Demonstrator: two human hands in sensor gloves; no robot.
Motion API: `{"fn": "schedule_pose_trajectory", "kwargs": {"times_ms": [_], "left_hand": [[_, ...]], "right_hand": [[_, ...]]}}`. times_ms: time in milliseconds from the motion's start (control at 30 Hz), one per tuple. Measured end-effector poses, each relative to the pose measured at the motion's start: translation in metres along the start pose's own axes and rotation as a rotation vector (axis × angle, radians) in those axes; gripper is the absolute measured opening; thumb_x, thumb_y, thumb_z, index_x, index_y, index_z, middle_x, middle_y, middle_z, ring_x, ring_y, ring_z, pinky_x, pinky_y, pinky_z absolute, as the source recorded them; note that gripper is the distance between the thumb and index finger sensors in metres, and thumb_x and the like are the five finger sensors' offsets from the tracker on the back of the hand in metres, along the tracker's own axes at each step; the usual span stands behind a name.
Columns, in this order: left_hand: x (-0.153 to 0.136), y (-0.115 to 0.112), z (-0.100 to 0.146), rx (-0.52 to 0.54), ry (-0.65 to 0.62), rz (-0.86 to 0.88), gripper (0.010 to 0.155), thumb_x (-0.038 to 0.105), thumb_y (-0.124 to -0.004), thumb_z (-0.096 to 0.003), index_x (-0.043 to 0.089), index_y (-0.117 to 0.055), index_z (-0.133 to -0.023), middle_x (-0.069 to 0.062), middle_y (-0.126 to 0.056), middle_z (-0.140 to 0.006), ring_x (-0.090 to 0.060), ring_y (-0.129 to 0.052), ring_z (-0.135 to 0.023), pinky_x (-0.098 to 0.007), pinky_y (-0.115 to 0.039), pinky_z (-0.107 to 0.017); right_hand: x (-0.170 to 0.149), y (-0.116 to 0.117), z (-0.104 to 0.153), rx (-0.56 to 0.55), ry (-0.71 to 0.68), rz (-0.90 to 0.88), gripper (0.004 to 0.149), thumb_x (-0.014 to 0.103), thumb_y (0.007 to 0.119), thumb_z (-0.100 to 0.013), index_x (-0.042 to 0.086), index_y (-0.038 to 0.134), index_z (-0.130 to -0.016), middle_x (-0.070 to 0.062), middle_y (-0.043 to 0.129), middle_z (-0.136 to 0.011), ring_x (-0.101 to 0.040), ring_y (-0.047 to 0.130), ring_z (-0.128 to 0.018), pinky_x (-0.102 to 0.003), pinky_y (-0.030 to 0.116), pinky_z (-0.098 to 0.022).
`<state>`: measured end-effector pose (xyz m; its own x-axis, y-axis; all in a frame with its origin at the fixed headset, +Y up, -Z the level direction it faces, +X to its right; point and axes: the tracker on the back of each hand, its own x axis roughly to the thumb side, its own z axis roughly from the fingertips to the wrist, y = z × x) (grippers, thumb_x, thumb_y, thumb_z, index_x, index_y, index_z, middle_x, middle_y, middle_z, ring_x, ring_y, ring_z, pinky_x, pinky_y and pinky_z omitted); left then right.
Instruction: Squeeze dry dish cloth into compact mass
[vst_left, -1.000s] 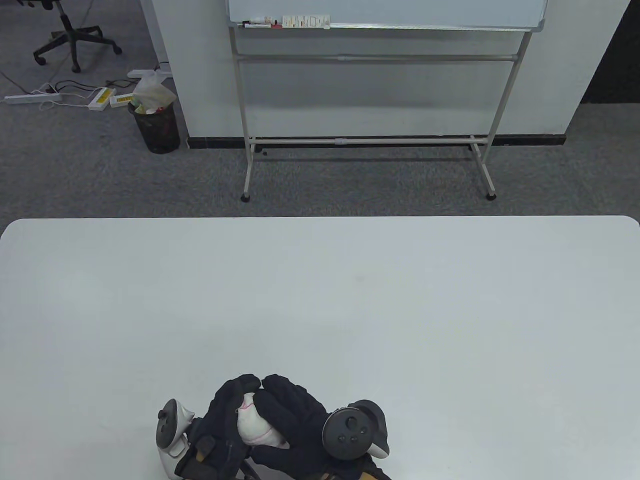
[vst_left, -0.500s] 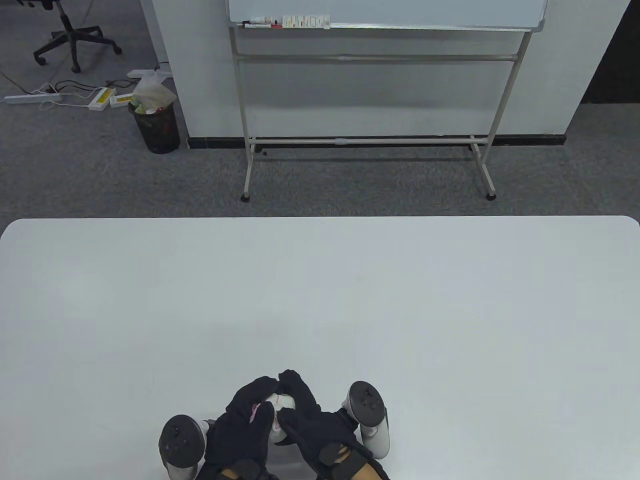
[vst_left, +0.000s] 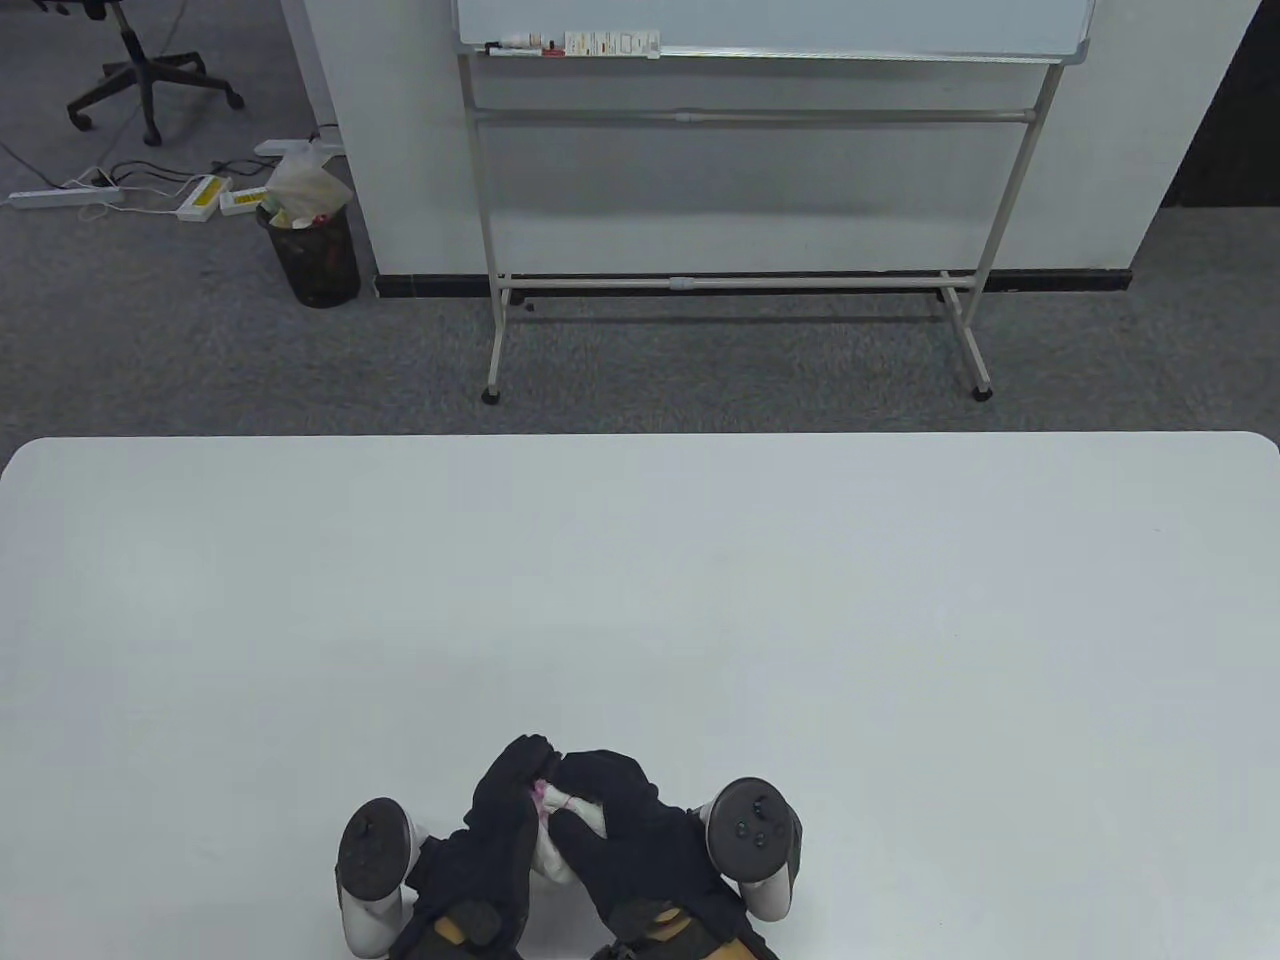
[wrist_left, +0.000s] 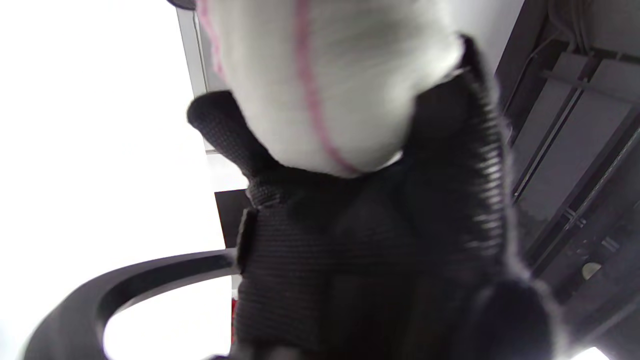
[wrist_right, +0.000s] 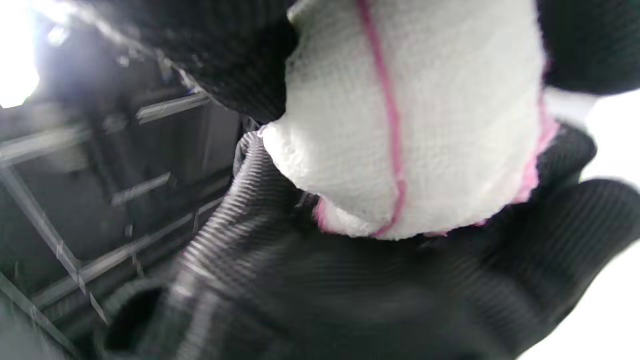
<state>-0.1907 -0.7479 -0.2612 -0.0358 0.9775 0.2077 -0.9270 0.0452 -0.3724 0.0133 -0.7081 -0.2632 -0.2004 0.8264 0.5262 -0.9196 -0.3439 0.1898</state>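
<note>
Most of the cloth (vst_left: 553, 838) is hidden from you between the two gloves; only a pale strip with pink stitching shows in the gap between the left hand (vst_left: 492, 840) and right hand (vst_left: 625, 835). Both wrists run off the bottom edge. In the left wrist view the cloth (wrist_left: 325, 85) is cut off at the top and blurred, as is the glove below it. In the right wrist view the cloth (wrist_right: 410, 120) also leaves the top edge, and the glove under it is smeared. You cannot tell how tightly it is packed inside the grip.
</note>
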Motion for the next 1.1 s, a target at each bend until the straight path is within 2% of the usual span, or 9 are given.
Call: {"fn": "schedule_pose_trajectory", "kwargs": {"times_ms": [133,233,333,400,533,700,867,933,1100], "left_hand": [[-0.002,-0.001,0.0,-0.03,-0.005,0.125,0.075,0.066,-0.042,-0.0559,0.02,-0.015,-0.108,-0.019,-0.019,-0.114,-0.055,-0.039,-0.1,-0.067,-0.042,-0.07],[0.001,-0.008,-0.002,-0.091,-0.022,0.201,0.077,0.069,-0.041,-0.0557,0.023,-0.01,-0.108,-0.017,-0.008,-0.114,-0.056,-0.031,-0.101,-0.069,-0.037,-0.07],[0.013,-0.012,-0.008,0.072,-0.101,0.171,0.078,0.072,-0.041,-0.0548,0.024,-0.015,-0.11,-0.015,-0.02,-0.118,-0.054,-0.038,-0.102,-0.067,-0.044,-0.071],[0.023,-0.022,-0.016,0.096,-0.126,0.133,0.077,0.072,-0.042,-0.0541,0.024,-0.019,-0.11,-0.015,-0.027,-0.117,-0.054,-0.042,-0.101,-0.066,-0.048,-0.07],[0.028,-0.035,-0.032,-0.002,-0.064,0.113,0.077,0.072,-0.043,-0.0548,0.029,-0.011,-0.109,-0.016,-0.024,-0.117,-0.054,-0.043,-0.1,-0.064,-0.052,-0.07],[0.031,-0.032,-0.04,0.073,-0.027,-0.036,0.078,0.07,-0.049,-0.0556,0.022,-0.017,-0.109,-0.013,-0.045,-0.108,-0.043,-0.065,-0.091,-0.056,-0.065,-0.065],[0.015,-0.015,-0.04,0.176,-0.008,0.09,0.061,0.065,-0.051,-0.0586,0.021,-0.044,-0.1,0.0,-0.071,-0.089,-0.028,-0.083,-0.077,-0.045,-0.079,-0.055],[0.021,-0.009,-0.04,0.202,-0.019,0.026,0.055,0.062,-0.053,-0.0598,0.021,-0.051,-0.096,0.003,-0.074,-0.085,-0.026,-0.084,-0.074,-0.045,-0.08,-0.054],[0.039,-0.004,-0.033,0.273,-0.082,-0.161,0.046,0.052,-0.061,-0.0591,0.021,-0.055,-0.093,0.005,-0.077,-0.079,-0.025,-0.085,-0.072,-0.046,-0.078,-0.054]], "right_hand": [[0.01,0.007,0.003,0.019,-0.134,0.227,0.057,0.035,0.079,-0.05,0.013,0.055,-0.097,-0.019,0.049,-0.099,-0.049,0.07,-0.082,-0.062,0.064,-0.055],[0.01,0.022,0.002,0.186,-0.147,0.237,0.063,0.049,0.067,-0.052,0.021,0.047,-0.104,-0.014,0.038,-0.109,-0.045,0.042,-0.103,-0.064,0.038,-0.072],[0.008,0.016,-0.006,0.15,-0.137,0.165,0.065,0.051,0.059,-0.051,0.027,0.037,-0.107,-0.006,0.025,-0.113,-0.035,0.016,-0.108,-0.059,0.014,-0.073],[0.009,0.004,-0.01,0.11,-0.142,0.092,0.071,0.06,0.053,-0.049,0.027,0.034,-0.108,-0.005,0.024,-0.114,-0.033,0.014,-0.108,-0.058,0.014,-0.072],[0.009,-0.011,-0.012,0.093,-0.087,-0.012,0.077,0.067,0.049,-0.045,0.026,0.033,-0.109,-0.005,0.024,-0.115,-0.029,0.008,-0.108,-0.058,0.009,-0.071],[0.004,-0.009,-0.021,0.157,0.029,-0.098,0.081,0.071,0.043,-0.045,0.027,0.015,-0.107,-0.002,0.006,-0.113,-0.026,-0.008,-0.104,-0.056,0.002,-0.069],[0.009,-0.006,-0.039,0.202,0.105,0.119,0.081,0.073,0.045,-0.049,0.024,0.017,-0.107,-0.006,0.012,-0.112,-0.034,0.008,-0.104,-0.057,0.021,-0.07],[0.009,-0.005,-0.045,0.209,0.136,0.135,0.082,0.072,0.051,-0.052,0.023,0.014,-0.107,-0.009,0.011,-0.111,-0.039,0.016,-0.105,-0.058,0.026,-0.07],[-0.013,0.0,-0.041,0.214,0.279,-0.314,0.086,0.068,0.062,-0.052,0.023,0.013,-0.106,-0.019,0.011,-0.11,-0.049,0.021,-0.104,-0.066,0.027,-0.07]]}}
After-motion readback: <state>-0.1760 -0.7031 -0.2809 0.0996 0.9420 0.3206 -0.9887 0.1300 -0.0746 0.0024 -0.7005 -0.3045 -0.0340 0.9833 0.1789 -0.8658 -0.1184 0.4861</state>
